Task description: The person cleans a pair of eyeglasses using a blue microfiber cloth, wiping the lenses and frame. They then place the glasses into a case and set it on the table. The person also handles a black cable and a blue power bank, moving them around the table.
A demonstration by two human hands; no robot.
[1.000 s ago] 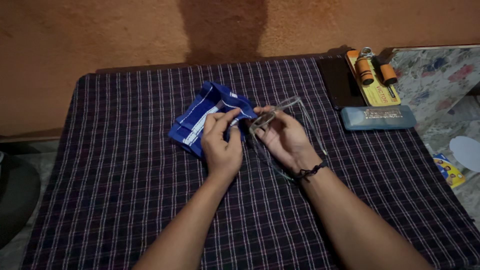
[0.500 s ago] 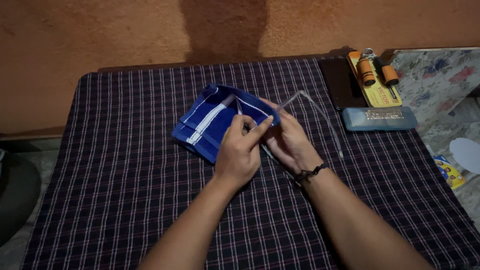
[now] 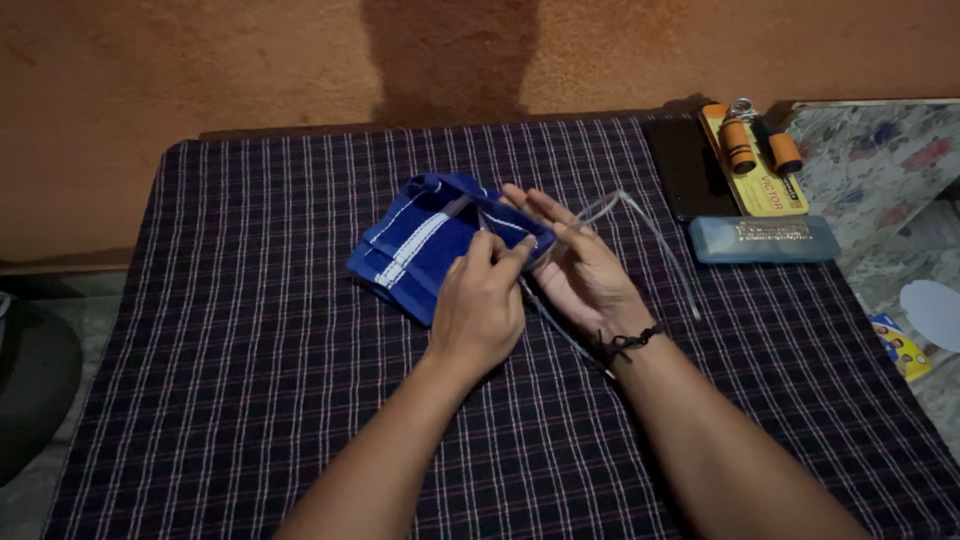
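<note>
A pair of clear-framed glasses (image 3: 640, 220) rests in my right hand (image 3: 585, 275), its thin arms reaching toward me and to the right. My left hand (image 3: 478, 310) pinches a corner of a blue cloth with white stripes (image 3: 420, 245) against the front of the glasses. The lenses are mostly hidden behind the cloth and my fingers. Both hands hover just above a table covered with a dark checked cloth (image 3: 250, 380). A black cord sits around my right wrist.
At the table's far right lie a blue-grey glasses case (image 3: 765, 240), a dark flat slab (image 3: 685, 165) and a yellow card holding an orange-handled hand gripper (image 3: 755, 145). A floral-patterned surface (image 3: 880, 170) adjoins on the right. An orange wall stands behind.
My left hand has moved right with the cloth corner, from beside the glasses onto their front. The glasses have turned in my right hand, their arms swinging out to the right.
</note>
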